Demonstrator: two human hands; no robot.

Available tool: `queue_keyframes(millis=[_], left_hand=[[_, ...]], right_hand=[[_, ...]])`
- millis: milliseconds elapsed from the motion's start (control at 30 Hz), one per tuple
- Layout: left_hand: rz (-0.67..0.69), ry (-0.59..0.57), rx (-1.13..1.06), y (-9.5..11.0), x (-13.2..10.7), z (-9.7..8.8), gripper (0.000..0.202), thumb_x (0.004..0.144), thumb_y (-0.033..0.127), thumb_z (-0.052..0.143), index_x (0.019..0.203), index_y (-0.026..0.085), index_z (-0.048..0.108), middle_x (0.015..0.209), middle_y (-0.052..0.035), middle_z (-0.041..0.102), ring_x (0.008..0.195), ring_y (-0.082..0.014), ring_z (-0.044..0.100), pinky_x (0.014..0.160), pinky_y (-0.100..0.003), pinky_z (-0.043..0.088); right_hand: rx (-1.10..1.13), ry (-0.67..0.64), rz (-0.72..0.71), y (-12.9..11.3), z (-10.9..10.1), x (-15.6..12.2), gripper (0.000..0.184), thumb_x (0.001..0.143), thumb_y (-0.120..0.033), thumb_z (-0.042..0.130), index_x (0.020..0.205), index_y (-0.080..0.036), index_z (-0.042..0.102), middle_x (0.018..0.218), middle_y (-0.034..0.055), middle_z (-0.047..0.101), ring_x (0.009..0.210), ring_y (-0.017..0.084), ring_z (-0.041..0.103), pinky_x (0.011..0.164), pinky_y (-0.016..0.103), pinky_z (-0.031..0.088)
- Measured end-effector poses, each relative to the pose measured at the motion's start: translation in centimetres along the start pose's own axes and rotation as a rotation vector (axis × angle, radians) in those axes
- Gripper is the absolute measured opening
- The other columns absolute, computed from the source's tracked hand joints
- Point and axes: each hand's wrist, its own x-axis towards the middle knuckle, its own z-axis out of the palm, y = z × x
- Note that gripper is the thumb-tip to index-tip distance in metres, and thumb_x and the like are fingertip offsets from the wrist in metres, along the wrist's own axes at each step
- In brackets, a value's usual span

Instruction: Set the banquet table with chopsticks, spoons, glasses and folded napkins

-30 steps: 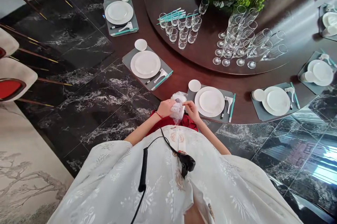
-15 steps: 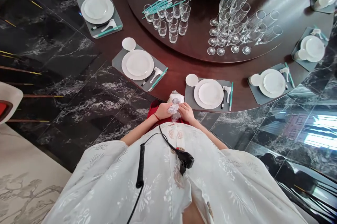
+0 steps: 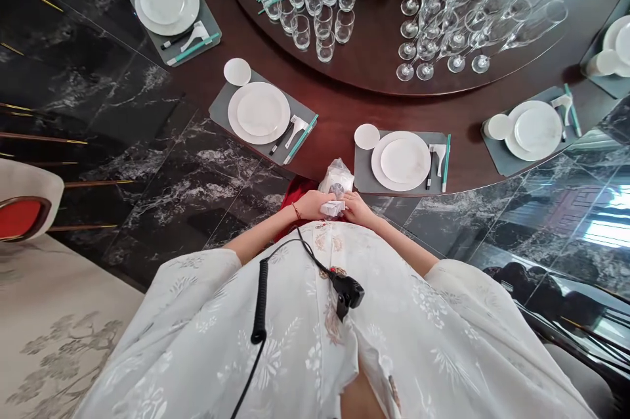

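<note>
Clamping a crumpled clear plastic bag (image 3: 337, 176) from both sides, left hand (image 3: 312, 204) and right hand (image 3: 359, 210) together, its bunched lower part pinched between them, its upper part rising just past the table edge. Just beside it, a grey place mat (image 3: 363, 181) carrying a white plate (image 3: 405, 161) and small white dish (image 3: 367, 136); farther out, a dark wooden table (image 3: 335, 123) and tumblers (image 3: 315, 12) on its turntable.

A crinkled clear plastic bag (image 3: 337, 176) shows a thin, shiny film beside the glossy dark wood table (image 3: 335, 120). The plates (image 3: 401, 161) are smooth glazed white ceramic, the placemats (image 3: 364, 176) matt grey, the tumblers (image 3: 322, 25) clear glass. The floor (image 3: 172, 176) is polished black marble with white veins, and the robe (image 3: 295, 340) is soft white patterned cloth.
</note>
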Motion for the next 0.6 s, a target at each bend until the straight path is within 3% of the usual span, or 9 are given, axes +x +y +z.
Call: queue_keyframes(millis=[133, 267, 433, 600], left_hand=[[-0.014, -0.118, 0.065, 0.2, -0.2, -1.7, 0.028, 0.071, 0.036, 0.079, 0.092, 0.022, 0.068, 0.081, -0.0069, 0.075, 0.074, -0.0267, 0.073, 0.062, -0.028, 0.042], [0.07, -0.249, 0.028, -0.3, 0.0, -2.4, 0.013, 0.069, 0.03, 0.075, 0.072, 0.022, 0.066, 0.068, -0.0039, 0.069, 0.061, -0.0214, 0.065, 0.057, -0.028, 0.036], [0.236, -0.299, -0.325, -1.6, 1.0, -2.5, 0.015, 0.066, 0.026, 0.072, 0.061, 0.019, 0.06, 0.056, 0.0026, 0.058, 0.049, -0.01, 0.045, 0.054, -0.026, 0.032], [0.153, -0.343, -0.733, -2.6, 1.9, -2.0, 0.025, 0.062, 0.031, 0.08, 0.062, 0.016, 0.06, 0.055, 0.0032, 0.056, 0.05, -0.0086, 0.045, 0.05, -0.023, 0.035]], right_hand=[[-0.072, -0.057, -0.036, -0.7, 0.2, 0.4, 0.019, 0.095, -0.017, 0.054, 0.098, -0.021, 0.073, 0.1, 0.011, 0.072, 0.099, 0.025, 0.056, 0.079, 0.035, 0.038], [-0.009, -0.087, -0.065, -0.9, 0.1, 1.0, 0.025, 0.101, -0.033, 0.053, 0.085, -0.022, 0.069, 0.092, 0.0099, 0.069, 0.096, 0.024, 0.054, 0.081, 0.035, 0.037], [0.283, -0.09, -0.066, -0.7, -0.5, 1.9, 0.058, 0.098, -0.063, 0.053, 0.057, -0.024, 0.045, 0.065, 0.0029, 0.049, 0.08, 0.021, 0.045, 0.084, 0.036, 0.038], [0.618, -0.078, 0.11, -0.3, -1.4, 2.4, 0.075, 0.081, -0.078, 0.068, 0.052, -0.024, 0.024, 0.056, -0.0048, 0.027, 0.068, 0.014, 0.027, 0.083, 0.034, 0.039]])
